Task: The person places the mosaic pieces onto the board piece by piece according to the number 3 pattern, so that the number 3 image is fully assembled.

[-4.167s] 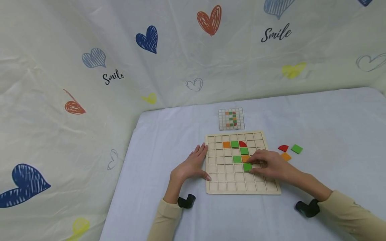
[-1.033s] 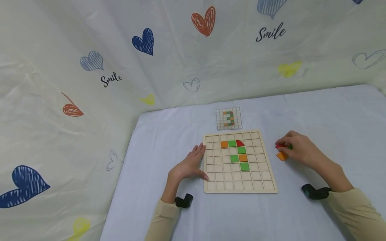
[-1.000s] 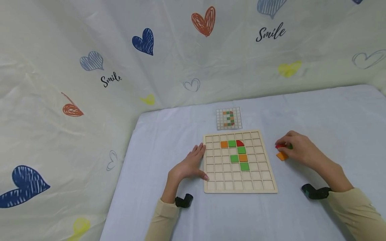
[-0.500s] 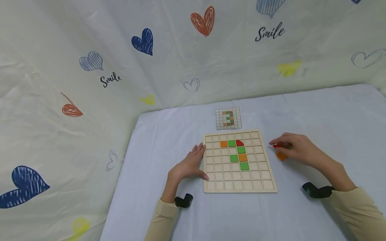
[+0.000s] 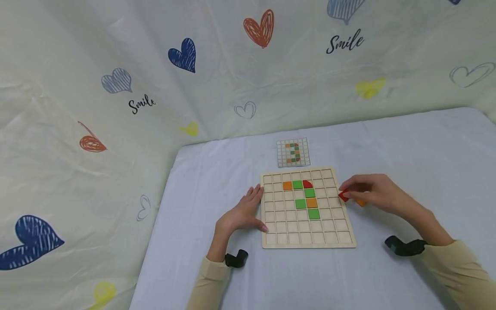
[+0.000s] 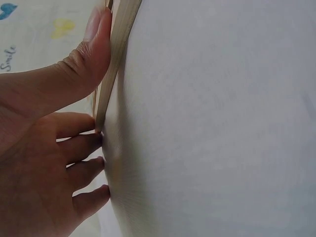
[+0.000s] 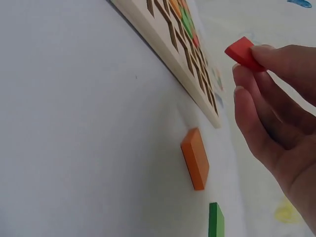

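Note:
A square wooden grid board [image 5: 286, 238] lies on the table, with green, orange and red tiles set in some of its cells. My right hand [image 5: 377, 193] pinches a red quarter-circle tile [image 7: 245, 53] between thumb and fingers, at the board's right edge. In the head view that red tile [image 5: 343, 196] sits just over the rim. My left hand [image 5: 243, 214] rests along the board's left edge with fingers spread and straight; in the left wrist view its thumb [image 6: 81, 61] lies against the edge.
An orange tile [image 7: 195, 159] and a green tile [image 7: 216, 220] lie on the white cloth right of the board; in the head view my right hand mostly covers them. A small pattern card [image 5: 293, 153] lies behind the board. Patterned cloth [image 5: 217, 64] hangs at the back.
Since the oldest frame, my right hand has left a green tile on the board, gone to the loose tiles, picked up the red one and moved left with it. My left hand stays put.

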Demonstrator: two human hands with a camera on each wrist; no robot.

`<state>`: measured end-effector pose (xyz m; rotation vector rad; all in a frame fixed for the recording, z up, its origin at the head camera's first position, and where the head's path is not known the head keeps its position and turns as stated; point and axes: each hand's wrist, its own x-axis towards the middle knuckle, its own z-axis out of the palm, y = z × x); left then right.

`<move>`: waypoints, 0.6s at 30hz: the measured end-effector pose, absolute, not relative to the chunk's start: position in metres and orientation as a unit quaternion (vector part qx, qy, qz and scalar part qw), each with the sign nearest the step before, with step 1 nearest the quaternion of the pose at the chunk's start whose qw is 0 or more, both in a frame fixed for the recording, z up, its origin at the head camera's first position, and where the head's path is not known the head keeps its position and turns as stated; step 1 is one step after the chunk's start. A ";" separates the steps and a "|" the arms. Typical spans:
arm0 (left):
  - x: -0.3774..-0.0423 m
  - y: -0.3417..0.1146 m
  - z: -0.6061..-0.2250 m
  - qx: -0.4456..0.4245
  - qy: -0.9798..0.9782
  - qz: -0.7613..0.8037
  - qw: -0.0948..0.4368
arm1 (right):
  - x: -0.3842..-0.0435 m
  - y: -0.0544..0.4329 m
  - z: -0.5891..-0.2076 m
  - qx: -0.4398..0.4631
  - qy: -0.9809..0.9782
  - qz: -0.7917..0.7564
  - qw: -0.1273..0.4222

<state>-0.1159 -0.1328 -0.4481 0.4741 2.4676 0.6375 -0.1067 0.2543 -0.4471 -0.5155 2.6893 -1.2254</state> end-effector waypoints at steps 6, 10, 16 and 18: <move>-0.116 -0.133 -0.449 0.175 0.916 0.236 0.272 | -0.105 0.246 -0.450 -0.162 0.877 -0.438 0.115; -0.117 -0.133 -0.449 0.176 0.915 0.237 0.273 | -0.103 0.238 -0.452 -0.170 0.864 -0.454 0.135; -0.117 -0.133 -0.449 0.178 0.915 0.235 0.274 | -0.100 0.227 -0.453 -0.199 0.849 -0.466 0.150; -0.117 -0.133 -0.450 0.178 0.916 0.233 0.274 | -0.099 0.224 -0.454 -0.210 0.845 -0.468 0.151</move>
